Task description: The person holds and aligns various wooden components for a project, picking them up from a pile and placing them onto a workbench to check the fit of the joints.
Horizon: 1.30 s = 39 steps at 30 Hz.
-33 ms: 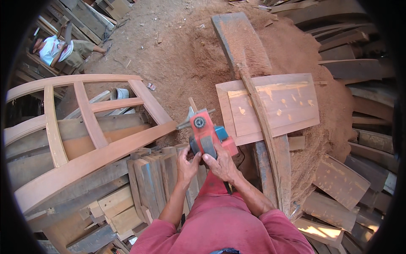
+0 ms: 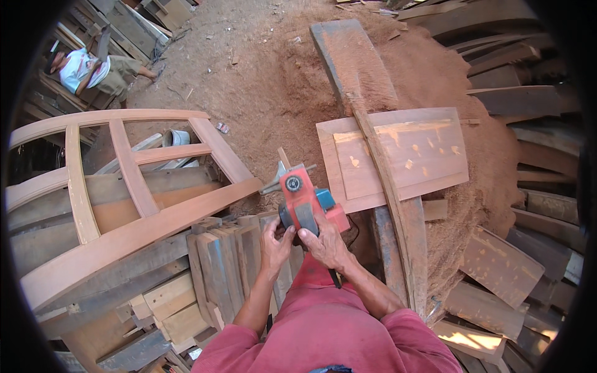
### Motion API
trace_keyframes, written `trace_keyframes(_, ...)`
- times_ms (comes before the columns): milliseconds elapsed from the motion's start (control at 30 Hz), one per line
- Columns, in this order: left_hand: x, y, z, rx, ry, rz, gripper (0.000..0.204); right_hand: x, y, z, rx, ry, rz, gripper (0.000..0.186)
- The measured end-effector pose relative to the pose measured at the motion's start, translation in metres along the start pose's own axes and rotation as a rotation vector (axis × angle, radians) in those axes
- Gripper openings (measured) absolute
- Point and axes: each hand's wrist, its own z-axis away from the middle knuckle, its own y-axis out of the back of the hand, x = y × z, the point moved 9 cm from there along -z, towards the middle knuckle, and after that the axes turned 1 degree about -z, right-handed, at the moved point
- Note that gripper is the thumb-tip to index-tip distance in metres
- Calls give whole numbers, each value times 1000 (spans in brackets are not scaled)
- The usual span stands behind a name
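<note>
Both hands hold a red electric hand planer [image 2: 302,207] with a dark dial, a teal part and a metal bracket on its left side. My left hand [image 2: 275,247] has its fingers against the planer's near left side, thumb toward me. My right hand [image 2: 326,244] is wrapped round the near right part, its thumb close to the left one. Some fingers of each hand are hidden by the tool. Just right of the planer, a wooden panel [image 2: 429,158] with pale filler patches lies across a beam [image 2: 357,62]. A narrow wooden strip [image 2: 380,152] crosses over the panel.
To the left, a wooden door frame [image 2: 134,239] rests over stacked boards. Upright planks [image 2: 217,267] stand near my left arm. More boards [image 2: 497,264] pile up at right. Sawdust [image 2: 485,161] covers the ground round the beam. At far left sits another person [image 2: 93,71] holding a board.
</note>
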Motion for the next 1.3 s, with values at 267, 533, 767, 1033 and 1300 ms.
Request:
trace_keyframes(267, 7, -14, 57, 4, -54, -76, 45, 4, 5, 56, 66, 61, 8, 34)
trace_keyframes(533, -6, -29, 62, -15, -123, -2, 49, -7, 12, 81, 116, 73, -49, 33)
trace_keyframes(767, -17, -49, 76, -94, -21, 101, 52, 11, 21, 81, 166, 55, 81, 42)
trace_keyframes(1033, -48, -35, 105, -82, 83, 84, 56, 46, 0, 92, 122, 35, 93, 43)
trace_keyframes(1300, -53, -29, 107, -61, 106, 112, 56, 55, -13, 87, 80, 2, 33, 42)
